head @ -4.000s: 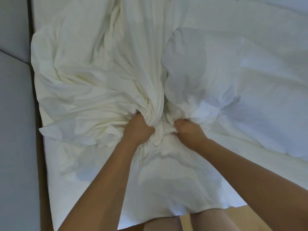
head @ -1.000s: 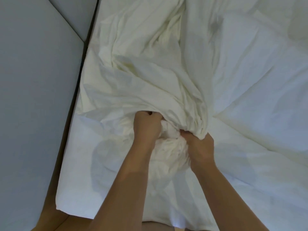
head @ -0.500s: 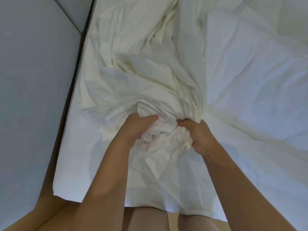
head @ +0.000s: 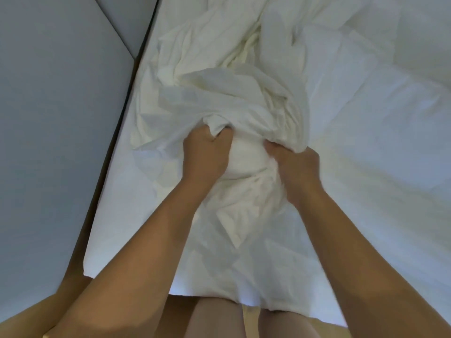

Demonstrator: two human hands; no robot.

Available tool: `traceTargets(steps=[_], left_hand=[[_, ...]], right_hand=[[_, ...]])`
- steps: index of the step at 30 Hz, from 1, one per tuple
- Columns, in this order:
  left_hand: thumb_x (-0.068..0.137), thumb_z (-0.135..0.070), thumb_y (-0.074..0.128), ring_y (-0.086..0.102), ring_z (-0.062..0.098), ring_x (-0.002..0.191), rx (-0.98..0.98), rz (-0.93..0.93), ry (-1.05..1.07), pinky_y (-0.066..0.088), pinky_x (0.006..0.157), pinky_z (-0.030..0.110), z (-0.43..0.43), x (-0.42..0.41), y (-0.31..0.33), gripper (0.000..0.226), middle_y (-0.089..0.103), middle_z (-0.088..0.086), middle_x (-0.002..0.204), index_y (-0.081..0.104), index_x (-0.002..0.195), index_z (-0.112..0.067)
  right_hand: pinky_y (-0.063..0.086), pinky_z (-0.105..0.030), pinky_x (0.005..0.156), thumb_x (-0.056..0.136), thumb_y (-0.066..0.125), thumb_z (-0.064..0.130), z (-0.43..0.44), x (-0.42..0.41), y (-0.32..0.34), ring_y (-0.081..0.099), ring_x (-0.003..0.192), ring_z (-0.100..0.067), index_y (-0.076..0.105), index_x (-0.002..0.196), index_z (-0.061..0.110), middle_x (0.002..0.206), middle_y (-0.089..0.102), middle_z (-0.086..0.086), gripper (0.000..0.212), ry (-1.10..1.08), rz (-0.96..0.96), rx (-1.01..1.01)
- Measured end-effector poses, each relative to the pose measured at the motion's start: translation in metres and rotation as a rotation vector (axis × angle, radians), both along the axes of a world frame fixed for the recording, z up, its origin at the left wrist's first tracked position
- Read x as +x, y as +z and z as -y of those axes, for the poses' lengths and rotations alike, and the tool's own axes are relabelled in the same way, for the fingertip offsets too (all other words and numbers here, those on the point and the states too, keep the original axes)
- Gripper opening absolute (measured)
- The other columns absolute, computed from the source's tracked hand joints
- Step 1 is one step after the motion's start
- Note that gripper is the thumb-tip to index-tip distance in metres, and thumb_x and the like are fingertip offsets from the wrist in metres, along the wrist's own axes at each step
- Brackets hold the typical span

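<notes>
Cream cotton sheet (head: 219, 98), soft and heavily creased, lies bunched in the middle of a white-covered bed (head: 114, 215), directly in front of you. Your left hand (head: 206, 152) is clenched around a thick fold at the near edge of the heap, its fingers buried in cloth. Your right hand (head: 295, 164), just beside it, grips a second gathered fold, thumb and fingers curled over the fabric. Between the two hands a rounded, smoother pad of white cloth bulges up. You seem to be midway through gathering the loose sheet into a bundle. The next move likely calls for drawing both fistfuls toward you together, since limp fabric slides and trails. A paler, puffier white duvet (head: 378, 123) spreads to the right, touching the heap. A smooth grey padded panel (head: 61, 118) runs along the bed's left side.
</notes>
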State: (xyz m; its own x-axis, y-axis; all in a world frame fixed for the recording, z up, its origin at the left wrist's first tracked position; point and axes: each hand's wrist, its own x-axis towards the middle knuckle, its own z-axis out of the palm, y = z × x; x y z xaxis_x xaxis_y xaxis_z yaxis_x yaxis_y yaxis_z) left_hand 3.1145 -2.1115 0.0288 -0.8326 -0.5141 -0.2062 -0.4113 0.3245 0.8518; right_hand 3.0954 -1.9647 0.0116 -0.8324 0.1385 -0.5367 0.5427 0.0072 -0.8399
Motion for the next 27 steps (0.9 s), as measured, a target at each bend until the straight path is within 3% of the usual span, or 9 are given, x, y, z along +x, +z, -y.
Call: traceTargets(steps=[3,9,11,13,15,16,19,22,27], left_hand=[[0.085,-0.020,0.062,0.049,0.006,0.058,0.148,0.061,0.065,0.040,0.058,0.023,0.005,0.049,0.014,0.023,0.057,-0.010,0.058,0.062,0.064,-0.011],[0.087,-0.026,0.063,0.061,-0.006,0.057,0.411,0.238,0.259,0.044,0.047,0.008,-0.005,0.153,-0.003,0.016,0.067,-0.016,0.061,0.066,0.071,-0.025],[0.088,-0.032,0.061,0.062,-0.006,0.064,0.441,0.320,0.245,0.045,0.051,0.008,-0.009,0.162,-0.020,0.012,0.069,-0.013,0.070,0.065,0.078,-0.028],[0.088,-0.038,0.061,0.064,-0.003,0.068,0.481,0.386,0.176,0.048,0.055,0.011,-0.011,0.161,-0.033,0.012,0.070,-0.014,0.074,0.064,0.080,-0.031],[0.086,-0.043,0.062,0.067,0.000,0.068,0.511,0.436,0.094,0.054,0.062,0.017,-0.011,0.157,-0.043,0.016,0.071,-0.015,0.071,0.066,0.078,-0.030],[0.085,-0.046,0.063,0.068,0.004,0.071,0.520,0.468,0.062,0.056,0.069,0.023,-0.011,0.154,-0.046,0.018,0.072,-0.013,0.073,0.067,0.079,-0.029],[0.082,-0.050,0.064,0.069,0.012,0.084,0.581,0.491,0.030,0.056,0.078,0.031,-0.005,0.143,-0.048,0.027,0.073,-0.006,0.089,0.070,0.093,-0.026],[0.087,-0.041,0.061,0.067,0.014,0.093,0.544,0.415,0.004,0.054,0.080,0.028,0.004,0.125,-0.048,0.029,0.071,-0.003,0.102,0.068,0.108,-0.022],[0.091,-0.043,0.055,0.063,0.026,0.100,0.341,0.465,-0.126,0.050,0.091,0.038,0.009,0.082,-0.052,0.044,0.067,0.010,0.109,0.064,0.115,-0.007]], right_hand=[[0.054,-0.028,0.071,0.068,0.083,0.027,-0.046,0.028,0.005,0.066,0.083,-0.008,0.063,0.085,0.030,0.090,0.068,0.012,0.027,0.021,0.082,0.062],[0.051,-0.014,0.057,0.068,0.082,0.022,-0.081,0.081,-0.015,0.067,0.075,0.002,0.064,0.095,0.028,0.090,0.067,0.015,0.033,0.136,0.163,0.102],[0.052,-0.023,0.070,0.071,0.080,0.023,-0.074,0.087,-0.028,0.066,0.090,-0.008,0.059,0.109,0.020,0.098,0.064,0.010,0.045,0.175,0.180,0.209],[0.047,-0.037,0.087,0.072,0.078,0.028,-0.062,0.088,-0.035,0.056,0.111,-0.025,0.043,0.125,0.011,0.113,0.057,-0.001,0.065,0.237,0.146,0.523],[0.034,-0.043,0.101,0.074,0.073,0.027,-0.045,0.093,-0.031,0.037,0.125,-0.033,0.028,0.142,0.007,0.134,0.043,-0.015,0.084,0.329,-0.092,0.844],[0.029,-0.040,0.103,0.074,0.071,0.024,-0.033,0.098,-0.026,0.034,0.125,-0.033,0.029,0.143,0.004,0.136,0.040,-0.020,0.083,0.410,-0.284,0.883],[0.039,-0.035,0.087,0.074,0.069,0.025,-0.003,0.116,-0.022,0.051,0.102,-0.034,0.056,0.120,-0.001,0.111,0.056,-0.020,0.054,0.779,-0.675,0.857],[0.043,-0.040,0.075,0.085,0.067,0.025,0.008,0.108,-0.027,0.055,0.090,-0.037,0.065,0.107,-0.001,0.100,0.059,-0.020,0.034,0.989,-0.603,0.925],[0.041,-0.043,0.065,0.093,0.053,0.012,0.007,0.076,-0.032,0.051,0.076,-0.034,0.062,0.080,-0.003,0.080,0.056,-0.018,0.021,0.925,-0.637,0.913]])
